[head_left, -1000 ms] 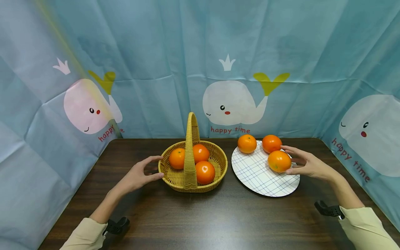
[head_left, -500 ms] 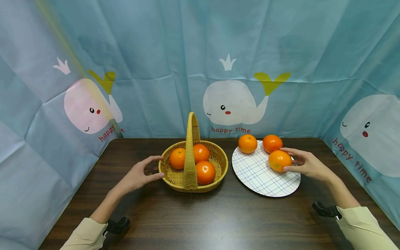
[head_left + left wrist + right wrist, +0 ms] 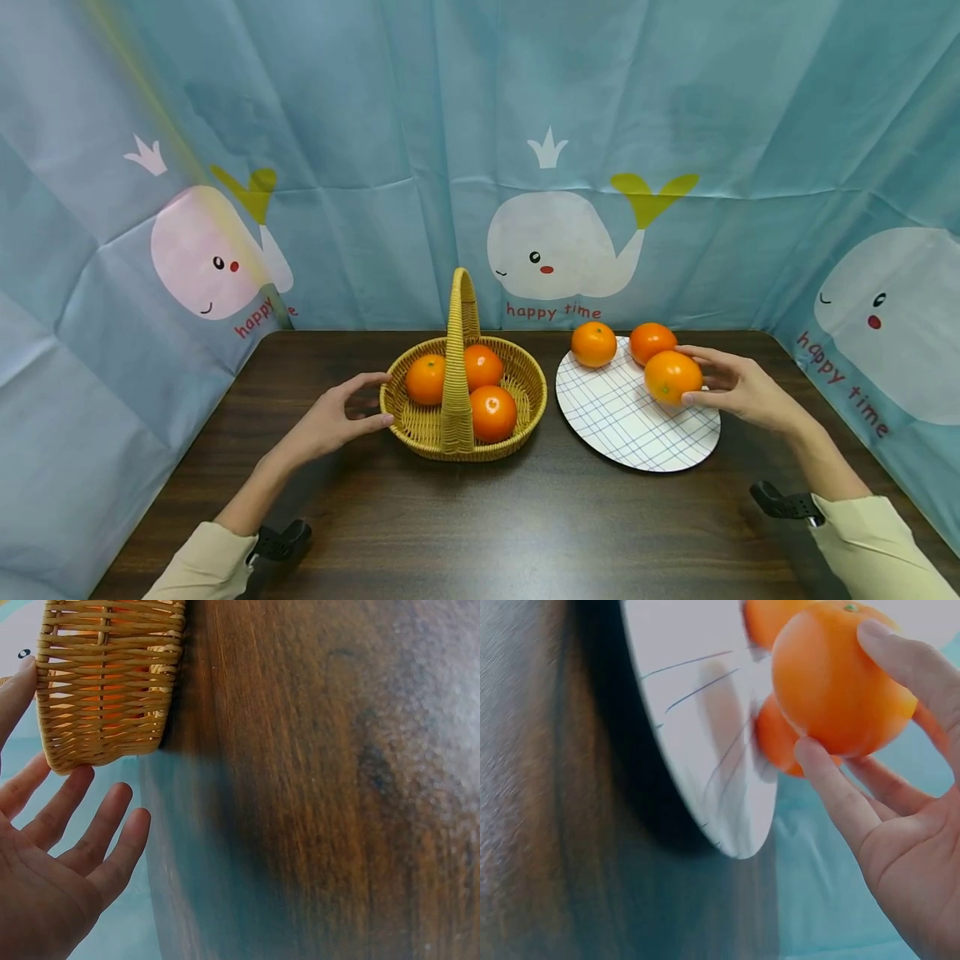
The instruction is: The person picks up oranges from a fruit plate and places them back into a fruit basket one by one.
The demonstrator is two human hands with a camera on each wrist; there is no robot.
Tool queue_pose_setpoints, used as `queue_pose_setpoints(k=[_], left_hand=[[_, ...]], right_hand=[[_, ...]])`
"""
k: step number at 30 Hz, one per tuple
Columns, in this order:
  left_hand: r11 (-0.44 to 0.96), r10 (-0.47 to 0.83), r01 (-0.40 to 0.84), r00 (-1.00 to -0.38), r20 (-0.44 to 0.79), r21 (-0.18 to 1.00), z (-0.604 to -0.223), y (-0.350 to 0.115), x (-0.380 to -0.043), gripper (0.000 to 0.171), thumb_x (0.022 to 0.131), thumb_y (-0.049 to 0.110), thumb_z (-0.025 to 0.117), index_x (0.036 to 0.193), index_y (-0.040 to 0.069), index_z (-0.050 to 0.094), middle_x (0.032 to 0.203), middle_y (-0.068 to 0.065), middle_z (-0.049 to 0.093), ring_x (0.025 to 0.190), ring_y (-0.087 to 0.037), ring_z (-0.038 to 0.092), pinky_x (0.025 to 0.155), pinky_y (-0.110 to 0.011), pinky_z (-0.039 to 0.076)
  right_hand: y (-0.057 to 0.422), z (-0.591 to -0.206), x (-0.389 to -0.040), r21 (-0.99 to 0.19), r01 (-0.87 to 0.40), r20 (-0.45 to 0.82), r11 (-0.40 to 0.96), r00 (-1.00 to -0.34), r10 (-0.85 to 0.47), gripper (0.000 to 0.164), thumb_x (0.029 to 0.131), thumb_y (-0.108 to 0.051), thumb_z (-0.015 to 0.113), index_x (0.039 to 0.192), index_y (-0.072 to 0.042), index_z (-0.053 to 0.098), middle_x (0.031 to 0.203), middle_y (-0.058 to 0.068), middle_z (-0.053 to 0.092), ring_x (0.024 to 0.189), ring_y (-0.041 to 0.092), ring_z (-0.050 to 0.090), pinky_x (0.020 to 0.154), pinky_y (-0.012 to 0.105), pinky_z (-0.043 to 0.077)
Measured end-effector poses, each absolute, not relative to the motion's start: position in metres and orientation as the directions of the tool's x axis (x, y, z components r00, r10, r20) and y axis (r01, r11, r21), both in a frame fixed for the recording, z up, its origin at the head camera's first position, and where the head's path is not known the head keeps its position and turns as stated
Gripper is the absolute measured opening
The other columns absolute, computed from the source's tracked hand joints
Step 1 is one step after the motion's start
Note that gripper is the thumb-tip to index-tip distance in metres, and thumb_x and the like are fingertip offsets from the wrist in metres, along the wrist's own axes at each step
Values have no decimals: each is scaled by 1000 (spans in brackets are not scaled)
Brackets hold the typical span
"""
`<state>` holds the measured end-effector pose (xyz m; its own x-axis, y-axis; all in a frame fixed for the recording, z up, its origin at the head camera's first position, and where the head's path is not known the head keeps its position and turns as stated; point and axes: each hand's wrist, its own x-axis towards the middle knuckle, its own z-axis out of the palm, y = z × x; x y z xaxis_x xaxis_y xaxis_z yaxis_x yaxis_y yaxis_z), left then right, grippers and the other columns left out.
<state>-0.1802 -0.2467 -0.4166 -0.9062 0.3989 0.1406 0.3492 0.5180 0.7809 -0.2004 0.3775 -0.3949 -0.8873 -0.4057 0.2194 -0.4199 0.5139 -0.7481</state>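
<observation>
Orange (image 3: 672, 377) pinched between thumb and fingers of the right hand (image 3: 750, 393), just above a plate (image 3: 615, 417); two more oranges (image 3: 594, 344) sit at its far edge. The left hand (image 3: 326, 423), fingers apart, rests its fingertips at a basket (image 3: 498, 452) holding three oranges (image 3: 493, 414) on the bench (image 3: 480, 525).

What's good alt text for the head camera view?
A person's right hand holds an orange above a white plate, with two more oranges at its far edge. The left hand touches a yellow basket of three oranges.
</observation>
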Motion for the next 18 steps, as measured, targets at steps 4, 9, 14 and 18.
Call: queue_pose_setpoints(k=[4, 9, 14, 18], left_hand=[[513, 399, 349, -906, 142, 784, -415, -246, -181, 62, 93, 23, 78, 146, 5, 51, 145, -20, 50, 117, -44, 59, 90, -51, 55], [513, 395, 348, -907, 144, 785, -416, -245, -181, 63, 93, 24, 78, 146, 5, 51, 145, -20, 50, 117, -42, 60, 90, -54, 55], [523, 386, 333, -913, 130, 785, -416, -246, -180, 63, 92, 24, 79, 146, 6, 51, 145, -20, 50, 118, -43, 60, 90, -53, 55], [517, 387, 339, -912, 138, 786, -416, -246, -179, 63, 92, 23, 79, 146, 5, 51, 145, -20, 50, 118, -44, 59, 90, -53, 55]], right_hand=[[373, -388, -201, -762, -425, 232, 489, -884, -406, 67, 89, -1, 78, 149, 0, 49, 143, 26, 49, 113, 9, 62, 88, 21, 53], [365, -382, -203, -786, -416, 243, 457, -888, -390, 68, 88, 2, 78, 149, -1, 49, 144, 24, 48, 110, 8, 64, 85, 24, 56], [355, -380, -207, -820, -410, 250, 399, -884, -395, 68, 87, 5, 78, 148, -1, 50, 146, 23, 47, 109, 12, 66, 85, 28, 57], [350, -380, -210, -820, -435, 268, 372, -866, -423, 68, 87, 7, 76, 148, 3, 48, 147, 28, 43, 111, 12, 65, 88, 27, 55]])
